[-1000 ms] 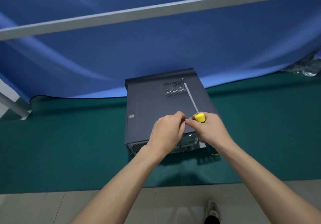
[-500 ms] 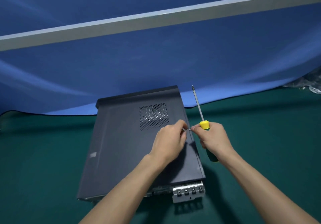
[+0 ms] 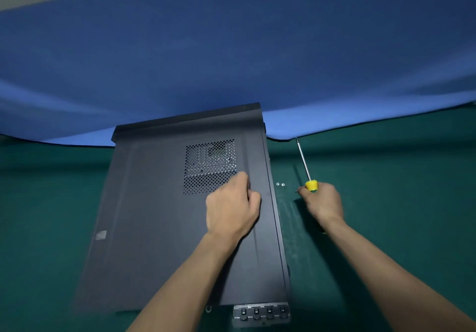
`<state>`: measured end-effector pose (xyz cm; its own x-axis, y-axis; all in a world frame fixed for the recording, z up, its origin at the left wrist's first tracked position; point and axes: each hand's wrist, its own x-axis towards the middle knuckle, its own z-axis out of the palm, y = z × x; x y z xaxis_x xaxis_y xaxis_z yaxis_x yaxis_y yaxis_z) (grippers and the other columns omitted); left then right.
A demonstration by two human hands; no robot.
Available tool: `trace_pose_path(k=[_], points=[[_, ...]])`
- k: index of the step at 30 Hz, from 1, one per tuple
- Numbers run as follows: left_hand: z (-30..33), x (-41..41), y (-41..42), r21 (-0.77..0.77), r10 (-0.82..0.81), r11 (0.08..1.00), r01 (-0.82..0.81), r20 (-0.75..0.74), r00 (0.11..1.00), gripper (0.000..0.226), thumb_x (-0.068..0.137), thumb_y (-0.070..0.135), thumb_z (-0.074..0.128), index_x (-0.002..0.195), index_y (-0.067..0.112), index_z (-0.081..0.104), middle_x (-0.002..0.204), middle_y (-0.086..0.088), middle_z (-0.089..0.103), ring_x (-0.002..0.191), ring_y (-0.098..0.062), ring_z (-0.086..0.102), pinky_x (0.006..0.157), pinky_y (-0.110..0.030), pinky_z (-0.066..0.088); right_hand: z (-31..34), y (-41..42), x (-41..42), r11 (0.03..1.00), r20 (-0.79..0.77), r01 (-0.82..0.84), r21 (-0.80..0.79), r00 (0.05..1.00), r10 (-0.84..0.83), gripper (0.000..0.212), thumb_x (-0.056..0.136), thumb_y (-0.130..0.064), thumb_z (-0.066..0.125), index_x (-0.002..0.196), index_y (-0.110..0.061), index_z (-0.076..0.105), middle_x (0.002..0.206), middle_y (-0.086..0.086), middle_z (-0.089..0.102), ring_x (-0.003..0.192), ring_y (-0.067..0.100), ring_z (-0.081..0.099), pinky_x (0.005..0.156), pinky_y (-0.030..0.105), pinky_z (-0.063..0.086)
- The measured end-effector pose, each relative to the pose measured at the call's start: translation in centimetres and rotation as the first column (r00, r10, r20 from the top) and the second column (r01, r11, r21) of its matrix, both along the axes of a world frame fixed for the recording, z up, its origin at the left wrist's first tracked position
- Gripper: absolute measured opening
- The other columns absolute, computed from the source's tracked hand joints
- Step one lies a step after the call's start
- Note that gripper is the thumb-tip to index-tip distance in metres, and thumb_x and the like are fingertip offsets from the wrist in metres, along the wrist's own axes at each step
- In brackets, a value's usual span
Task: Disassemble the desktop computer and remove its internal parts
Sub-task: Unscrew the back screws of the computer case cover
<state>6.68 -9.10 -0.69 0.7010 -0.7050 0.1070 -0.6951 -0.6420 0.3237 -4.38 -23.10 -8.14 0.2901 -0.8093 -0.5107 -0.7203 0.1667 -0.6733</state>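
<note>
On the green mat (image 3: 386, 202) in the head view, the dark grey desktop computer case (image 3: 159, 215) lay flat on its side, its long edges running away from the camera and its far end close to the draped blue cloth (image 3: 231, 61) at the back. A perforated vent (image 3: 210, 165) sat in the upper right part of the top side panel, and a small label (image 3: 101, 235) lay near the panel's left edge. At the near right corner, a metal bracket with a row of slot tabs (image 3: 261, 313) stuck out below the panel. The left hand (image 3: 231, 210) rested on the panel just below the vent, fingers curled with their tips against a groove near the right edge; whether it gripped anything could not be told. The right hand (image 3: 323, 202) was off the case, over the mat just beside its right edge, wrapped round the handle of a yellow-collared screwdriver (image 3: 307, 174) whose metal shaft pointed away toward the blue cloth. Two small screws (image 3: 280, 184) lay loose on the mat between the case and that hand, close together, with another tiny one (image 3: 296, 191) right by its fingertips.
</note>
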Motion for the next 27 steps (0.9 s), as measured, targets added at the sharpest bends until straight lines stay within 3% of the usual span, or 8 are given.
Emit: trace_pose_path(k=[7,11,17,21,27], points=[[0.1,0.1,-0.3,-0.017,-0.02,1.0,0.021,0.061,0.998,0.02,0.067,0.015,0.053,0.064,0.017,0.033,0.053,0.009,0.032,0.041,-0.016,0.028,0.041,-0.018,0.011,-3.0,-1.4,3.4,0.993,-0.176,-0.079,-0.09,0.982,0.062,0.034,0.087,-0.025,0.059,0.057,-0.015,0.046,0.057,0.001,0.047,0.065,0.031,0.049,0.056,0.029,0.033],[-0.2,0.2,-0.2,-0.02,-0.02,1.0,0.022,0.075,0.997,0.024,0.064,0.015,0.054,0.064,0.017,0.03,0.052,0.01,0.029,0.041,-0.015,0.026,0.041,-0.016,0.009,-4.3,-1.2,4.0,0.983,-0.255,-0.129,-0.13,0.962,0.093,0.025,0.088,-0.025,0.056,0.067,-0.013,0.051,0.06,0.001,0.045,0.066,0.031,0.048,0.061,0.029,0.035],[-0.2,0.2,-0.2,-0.026,-0.016,0.999,0.018,0.083,0.996,0.023,0.064,0.015,0.055,0.064,0.017,0.031,0.053,0.009,0.03,0.041,-0.016,0.026,0.044,-0.015,0.007,-4.7,-1.0,3.7,0.973,-0.252,-0.184,-0.142,0.957,0.145,0.022,0.089,-0.03,0.059,0.076,-0.013,0.058,0.068,0.004,0.052,0.069,0.03,0.049,0.062,0.029,0.035],[-0.2,0.1,-0.2,-0.026,-0.014,1.0,0.017,0.083,0.996,0.023,0.064,0.016,0.054,0.064,0.017,0.031,0.053,0.009,0.029,0.042,-0.016,0.025,0.044,-0.015,0.006,-5.1,-0.6,3.2,0.976,-0.223,-0.181,-0.124,0.963,0.15,0.03,0.089,-0.033,0.061,0.066,-0.016,0.05,0.074,0.007,0.056,0.072,0.031,0.051,0.064,0.03,0.038],[-0.4,0.1,-0.2,-0.017,-0.001,1.0,0.002,0.087,0.996,0.02,0.067,0.016,0.052,0.065,0.016,0.032,0.054,0.007,0.032,0.043,-0.018,0.026,0.044,-0.017,0.006,-3.9,0.2,2.3,0.997,-0.038,-0.056,-0.055,0.998,0.054,0.028,0.087,-0.023,0.054,0.062,-0.014,0.046,0.065,0.007,0.056,0.07,0.032,0.054,0.06,0.032,0.04]])
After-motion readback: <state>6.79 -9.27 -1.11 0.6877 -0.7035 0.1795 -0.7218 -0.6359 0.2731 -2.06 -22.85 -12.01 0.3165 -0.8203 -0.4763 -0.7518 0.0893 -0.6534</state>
